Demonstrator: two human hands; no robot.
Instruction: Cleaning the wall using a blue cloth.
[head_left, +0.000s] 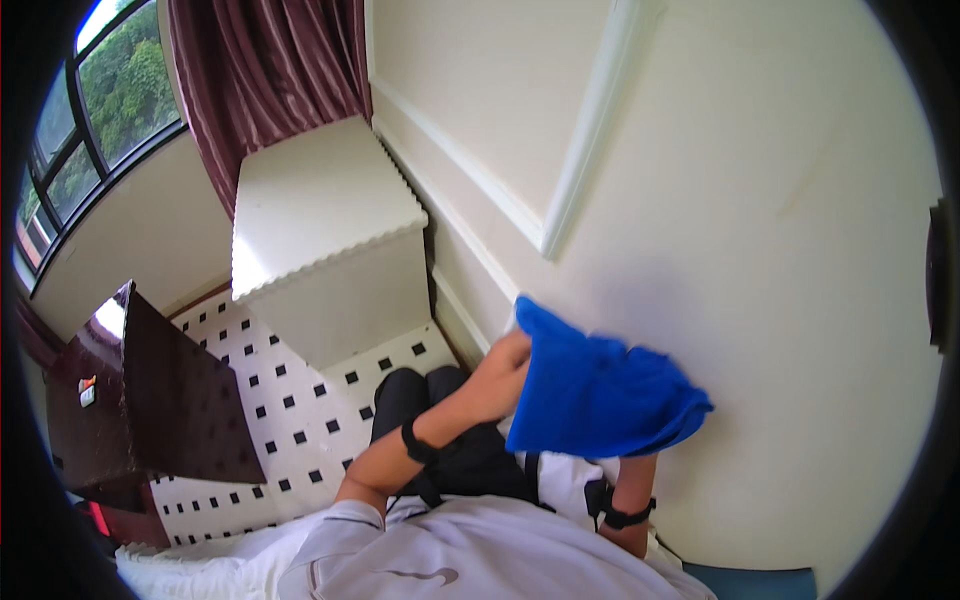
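A blue cloth (600, 390), folded or doubled at its right edge, hangs in the air in front of me, close to the wall. My left hand (506, 375) grips its left edge, fingers partly behind the fabric. Behind the cloth's lower right part, my right hand is hidden; only the right forearm (636, 480) shows below it. The cloth's right side is held up at that hand. A black band (417, 441) circles my left wrist, and another black band (628, 517) with a small dark box sits on the right one.
A cream wall (750, 300) with white moulding (589, 127) rises close on the right. Ahead stands a white-covered box-like table (330, 202) beside a maroon curtain (277, 67). A dark brown table (180, 405) stands left on the black-dotted white floor (300, 409). White bedding (217, 562) lies beneath me.
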